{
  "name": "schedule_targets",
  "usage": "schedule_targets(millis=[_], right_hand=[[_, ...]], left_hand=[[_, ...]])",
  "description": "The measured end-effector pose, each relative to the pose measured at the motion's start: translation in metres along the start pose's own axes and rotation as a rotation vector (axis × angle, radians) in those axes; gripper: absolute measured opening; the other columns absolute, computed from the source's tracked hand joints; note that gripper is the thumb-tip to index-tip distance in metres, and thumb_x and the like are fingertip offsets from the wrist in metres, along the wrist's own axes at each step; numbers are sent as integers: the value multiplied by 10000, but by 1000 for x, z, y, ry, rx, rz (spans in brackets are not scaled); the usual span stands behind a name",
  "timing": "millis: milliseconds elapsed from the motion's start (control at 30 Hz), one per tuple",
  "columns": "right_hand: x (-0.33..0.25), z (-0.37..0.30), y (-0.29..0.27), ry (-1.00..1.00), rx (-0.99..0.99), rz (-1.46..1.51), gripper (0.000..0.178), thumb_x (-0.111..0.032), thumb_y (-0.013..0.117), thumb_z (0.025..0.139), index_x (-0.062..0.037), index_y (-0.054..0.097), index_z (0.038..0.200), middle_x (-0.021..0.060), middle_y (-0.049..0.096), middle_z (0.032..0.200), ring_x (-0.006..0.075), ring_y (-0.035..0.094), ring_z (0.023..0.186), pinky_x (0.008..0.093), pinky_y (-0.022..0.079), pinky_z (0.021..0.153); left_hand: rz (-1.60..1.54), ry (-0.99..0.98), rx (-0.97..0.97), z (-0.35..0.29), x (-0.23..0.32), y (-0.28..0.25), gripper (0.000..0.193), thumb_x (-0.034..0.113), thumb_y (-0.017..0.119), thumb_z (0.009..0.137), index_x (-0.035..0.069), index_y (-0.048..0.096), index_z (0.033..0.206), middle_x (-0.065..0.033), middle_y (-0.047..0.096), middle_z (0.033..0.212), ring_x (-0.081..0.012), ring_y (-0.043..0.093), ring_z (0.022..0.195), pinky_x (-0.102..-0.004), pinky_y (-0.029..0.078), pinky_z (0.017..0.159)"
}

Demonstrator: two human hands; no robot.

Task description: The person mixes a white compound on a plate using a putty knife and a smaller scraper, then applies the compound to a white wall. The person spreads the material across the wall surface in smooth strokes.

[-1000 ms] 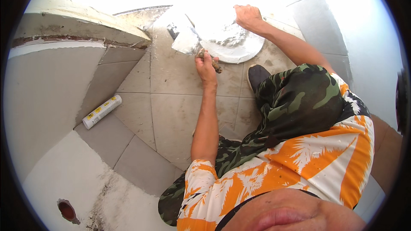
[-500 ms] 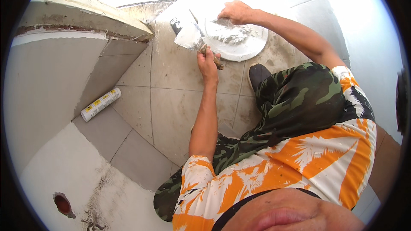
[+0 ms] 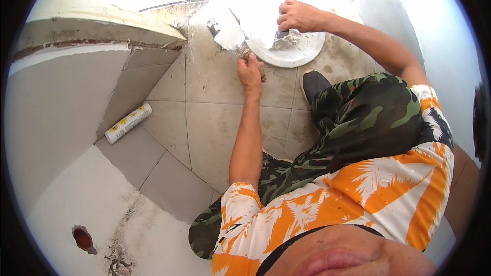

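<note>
Under you is a big floor (image 3: 212, 133) of dirty tan tiles, with a grey wall (image 3: 61, 112) on your left. A round white tray (image 3: 292, 63) sits on the floor in front of you, bright with light at its far side. A heap of wet white paste (image 3: 292, 38) is in it. Just left of the tray is your trowel (image 3: 228, 40), its wide blade coated white. A white tube (image 3: 129, 123) lies by the wall, well apart from your hands.

Your right hand (image 3: 298, 16) is over the paste, its fingers bent in tight. Your left hand (image 3: 249, 73) is near the tray's close edge, its fingers wrapped round the trowel's lumpy brown handle. The blade points out ahead of those fingers, and the handle's end pokes out behind them. Smallest is a dark tool (image 3: 281, 35), peeking out below your right fingers, mostly hidden by them.
</note>
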State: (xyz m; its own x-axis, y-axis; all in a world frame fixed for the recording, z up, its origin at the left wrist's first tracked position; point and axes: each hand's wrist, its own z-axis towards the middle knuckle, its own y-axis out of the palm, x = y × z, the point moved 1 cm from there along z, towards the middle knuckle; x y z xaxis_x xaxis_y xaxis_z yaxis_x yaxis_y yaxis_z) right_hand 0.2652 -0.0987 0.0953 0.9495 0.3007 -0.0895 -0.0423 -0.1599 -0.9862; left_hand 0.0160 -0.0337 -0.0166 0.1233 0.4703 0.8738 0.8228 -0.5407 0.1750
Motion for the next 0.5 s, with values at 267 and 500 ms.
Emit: schedule_targets(millis=[267,500], right_hand=[[-18,-64,27,285,379,70,337,10,605,801,-181,735,1047,-67,702,1057,185,572,986,351,426,896],[-27,-73,28,454,443,138,304,12,580,842,-142,732,1054,-22,713,1041,187,595,973,344,417,852]], left_hand=[[1162,440,-123,90,132,18,291,302,568,960,69,691,1082,-154,714,933,-337,672,898,-446,509,807],[1303,564,-326,179,133,59,295,325,547,964,98,689,1088,-174,695,1051,-363,648,1021,-481,493,888]])
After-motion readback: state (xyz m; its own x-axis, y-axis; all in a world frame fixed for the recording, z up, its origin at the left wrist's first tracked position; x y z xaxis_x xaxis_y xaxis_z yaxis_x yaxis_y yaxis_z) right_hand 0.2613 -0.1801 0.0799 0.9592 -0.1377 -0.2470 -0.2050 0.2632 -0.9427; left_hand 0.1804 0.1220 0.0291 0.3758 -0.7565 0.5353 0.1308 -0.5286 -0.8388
